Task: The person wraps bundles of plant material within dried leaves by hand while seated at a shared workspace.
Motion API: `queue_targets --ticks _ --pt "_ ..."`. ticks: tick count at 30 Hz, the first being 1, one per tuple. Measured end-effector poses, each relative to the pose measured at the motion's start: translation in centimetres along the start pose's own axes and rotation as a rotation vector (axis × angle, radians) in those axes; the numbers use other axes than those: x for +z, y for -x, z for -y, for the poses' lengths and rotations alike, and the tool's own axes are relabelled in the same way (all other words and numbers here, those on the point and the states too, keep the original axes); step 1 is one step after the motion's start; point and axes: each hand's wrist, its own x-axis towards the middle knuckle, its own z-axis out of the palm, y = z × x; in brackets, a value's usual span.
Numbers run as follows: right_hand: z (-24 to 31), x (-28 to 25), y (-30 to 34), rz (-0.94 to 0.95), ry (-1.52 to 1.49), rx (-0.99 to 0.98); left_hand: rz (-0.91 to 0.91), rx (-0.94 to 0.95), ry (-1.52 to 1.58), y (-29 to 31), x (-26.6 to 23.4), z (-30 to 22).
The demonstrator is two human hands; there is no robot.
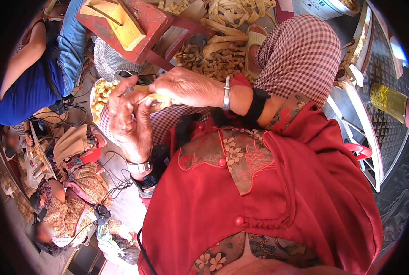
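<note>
Your fingers (144,114) pinch one yellowish strip (159,99), held between left hand (127,123) and right hand (185,87), one wooden block (127,34), one red bench (154,19).

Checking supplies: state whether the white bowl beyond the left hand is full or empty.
Not empty: pale yellow pieces crowd the visible part of the white bowl. Whether it's full, cannot tell; part is hidden.

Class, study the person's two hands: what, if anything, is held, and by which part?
A pale yellow strip is held between the left hand and right hand. They partly cover it, so exactly which part each grips cannot be told.
</note>
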Motion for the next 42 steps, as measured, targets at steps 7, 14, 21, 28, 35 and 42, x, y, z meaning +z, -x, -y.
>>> queue_targets --ticks 7,14,21,28,35,42 --pt "1.3 -0.7 0.8 0.007 0.242 -0.149 -0.026 -0.631 0.927 1.9 0.2 0.4" --pt "0.4 -0.8 0.8 -0.073 0.218 -0.253 0.023 -0.529 1.155 2.0 1.0 -0.5" --pt "0.6 -0.3 0.9 -0.148 0.085 -0.167 -0.012 -0.462 0.518 1.1 2.8 -1.3" --pt "0.9 -0.9 1.1 -0.265 0.246 -0.123 0.055 -0.821 1.333 0.9 1.8 -1.8" --pt "0.6 -5.1 2.0 -0.555 0.200 -0.134 0.058 -0.668 1.830 0.9 1.5 2.0" --pt "1.7 -3.8 2.0 -0.056 0.145 0.209 -0.101 -0.646 1.505 1.0 0.2 2.5"
